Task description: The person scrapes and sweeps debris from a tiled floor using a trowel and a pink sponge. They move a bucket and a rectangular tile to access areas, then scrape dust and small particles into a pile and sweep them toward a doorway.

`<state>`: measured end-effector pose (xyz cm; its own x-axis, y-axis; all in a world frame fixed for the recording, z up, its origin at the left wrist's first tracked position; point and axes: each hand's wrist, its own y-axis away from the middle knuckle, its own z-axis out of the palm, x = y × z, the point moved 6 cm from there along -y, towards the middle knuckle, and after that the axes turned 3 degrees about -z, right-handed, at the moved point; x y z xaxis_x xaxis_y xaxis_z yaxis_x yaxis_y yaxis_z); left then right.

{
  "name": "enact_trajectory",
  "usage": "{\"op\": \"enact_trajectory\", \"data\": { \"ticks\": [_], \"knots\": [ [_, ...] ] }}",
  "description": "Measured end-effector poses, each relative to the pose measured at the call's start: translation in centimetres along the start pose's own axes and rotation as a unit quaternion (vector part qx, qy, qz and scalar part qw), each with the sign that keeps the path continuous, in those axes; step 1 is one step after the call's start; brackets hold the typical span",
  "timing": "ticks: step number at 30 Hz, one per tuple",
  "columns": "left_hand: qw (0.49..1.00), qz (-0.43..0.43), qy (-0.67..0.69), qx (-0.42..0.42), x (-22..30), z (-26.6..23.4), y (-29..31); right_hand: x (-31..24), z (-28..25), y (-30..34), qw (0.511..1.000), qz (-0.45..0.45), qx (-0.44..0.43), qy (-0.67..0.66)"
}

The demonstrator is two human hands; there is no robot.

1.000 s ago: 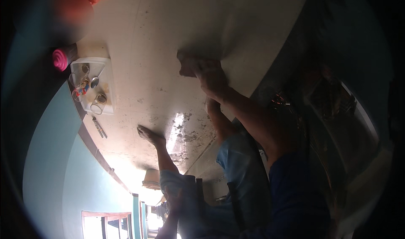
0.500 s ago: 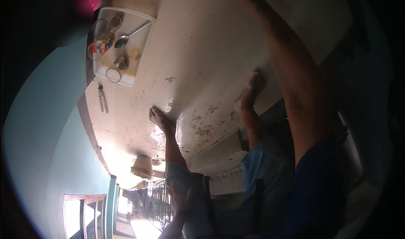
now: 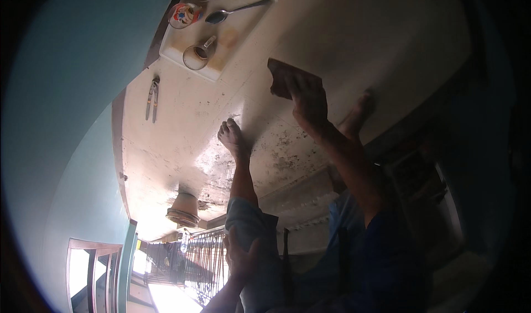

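My right hand (image 3: 310, 100) grips a dark brown, flat, roughly rectangular piece (image 3: 281, 79) with an uneven left edge. Its material is hard to make out in the dim light. The hand and the piece are over the pale, stained floor (image 3: 265, 108), between my feet and farther out. My left hand (image 3: 240, 255) rests on my left leg near the trouser hem, its thumb apart from the fingers and nothing seen in it. My bare left foot (image 3: 233, 136) and right foot (image 3: 358, 113) stand on the floor.
At the far left lies a white tray (image 3: 239, 31) with a spoon (image 3: 217, 17), a clear glass mug (image 3: 194, 57) and other glasses. Pliers (image 3: 151, 100) lie near the blue-green wall (image 3: 83, 92). A pot-shaped container (image 3: 185, 203) stands by a railing (image 3: 191, 263).
My right arm has drawn back from the far edge, bringing the brown piece into view. The view has shifted, so the tray appears higher and farther right. My left hand stays on my leg.
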<state>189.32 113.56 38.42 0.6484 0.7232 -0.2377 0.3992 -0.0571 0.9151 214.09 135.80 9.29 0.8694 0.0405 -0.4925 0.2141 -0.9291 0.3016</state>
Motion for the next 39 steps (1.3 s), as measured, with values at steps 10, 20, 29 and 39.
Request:
{"op": "enact_trajectory", "data": {
  "ticks": [10,20,29,39],
  "knots": [
    [0.987,0.150,0.040,0.038,-2.5,-4.6,-1.4,-10.6,13.6,3.1,0.984,-0.090,-0.003,0.154],
    [0.983,0.181,-0.036,-0.016,-6.8,-6.4,-3.6,5.0,-2.2,8.7,0.973,0.130,0.182,-0.054],
    [0.974,0.199,-0.106,0.017,-6.3,-4.0,-2.1,5.4,9.5,13.7,0.981,0.120,0.143,0.040],
    [0.976,0.168,-0.137,0.036,-4.6,-1.9,-1.1,5.7,6.9,23.7,0.979,0.113,0.141,-0.099]
  ]
}}
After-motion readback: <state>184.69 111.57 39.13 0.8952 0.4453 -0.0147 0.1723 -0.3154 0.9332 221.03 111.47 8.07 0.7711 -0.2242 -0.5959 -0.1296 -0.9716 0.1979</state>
